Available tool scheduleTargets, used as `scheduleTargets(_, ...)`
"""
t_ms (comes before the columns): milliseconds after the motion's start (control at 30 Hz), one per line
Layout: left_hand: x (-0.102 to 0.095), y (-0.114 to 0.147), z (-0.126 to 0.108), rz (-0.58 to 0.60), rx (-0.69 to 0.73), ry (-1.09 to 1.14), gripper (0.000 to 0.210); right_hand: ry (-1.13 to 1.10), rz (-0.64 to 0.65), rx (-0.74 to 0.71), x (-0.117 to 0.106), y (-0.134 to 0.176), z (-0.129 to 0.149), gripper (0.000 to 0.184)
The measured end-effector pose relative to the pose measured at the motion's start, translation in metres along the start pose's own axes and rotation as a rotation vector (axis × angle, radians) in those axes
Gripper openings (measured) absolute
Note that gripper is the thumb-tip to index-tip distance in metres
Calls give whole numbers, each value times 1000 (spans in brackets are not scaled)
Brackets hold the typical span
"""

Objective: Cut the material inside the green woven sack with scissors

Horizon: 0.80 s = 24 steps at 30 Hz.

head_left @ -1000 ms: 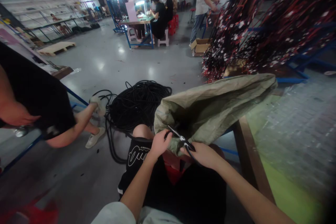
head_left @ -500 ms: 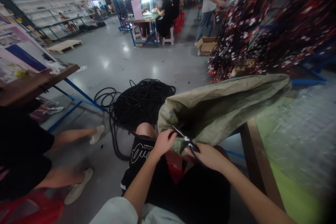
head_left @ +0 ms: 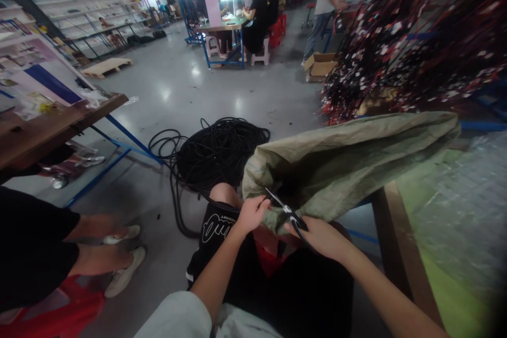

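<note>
At twelve to two o'clock, sack [head_left: 317,143]: olive fabric, tilted, its shadowed mouth gaping; contents too dark to make out.
Cord heap [head_left: 217,153]: black loops on the floor [head_left: 214,95], at ten o'clock, apart from both hands.
Cutting work: apparently the step in hand, done at the sack's near rim; a cut would call for parted blades, the piece brought between them and the left fingertips clear.
Right hand [head_left: 322,237]: fingers curled around the handles of the scissors [head_left: 291,214], gripping them.
Left hand [head_left: 253,215]: thumb and forefinger drawn together in a pinch, seemingly on a dark piece [head_left: 264,200].
Scissors: blades aimed at ten to eleven o'clock, apparently together; contact with the fabric cannot be told.
Dark piece: at the left fingertips, just beside the blades, about six o'clock of their tip; possibly cord.
</note>
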<state>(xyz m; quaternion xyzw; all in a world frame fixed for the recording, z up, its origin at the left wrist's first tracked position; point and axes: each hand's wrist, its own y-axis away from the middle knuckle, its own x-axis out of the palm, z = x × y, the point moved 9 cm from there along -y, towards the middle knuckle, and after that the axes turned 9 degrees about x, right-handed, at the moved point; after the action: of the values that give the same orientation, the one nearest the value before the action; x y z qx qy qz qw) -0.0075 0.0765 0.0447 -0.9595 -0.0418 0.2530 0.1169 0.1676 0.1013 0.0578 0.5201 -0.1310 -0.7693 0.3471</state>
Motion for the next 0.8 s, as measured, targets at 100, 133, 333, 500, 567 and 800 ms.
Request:
scheduleTargets(100,-2,-2,-3,-10,21,85,42,4,5,0,0,0,0,51)
scheduleTargets(133,-2,-2,-3,-7,33,97,39,7,9,0,0,0,0,51)
scheduleTargets(333,-6,-1,3,-63,21,39,21,19,16,2,-1,3,2,49)
scheduleTargets(500,-8,0,8,-134,-19,20,18,2,28,-14,-1,5,6,47)
scheduleTargets(567,-8,1,9,-145,-21,19,19,-2,20,-15,-1,5,7,46)
scheduleTargets(800,-9,1,7,-142,58,-81,26,2,13,-40,2,3,6,46)
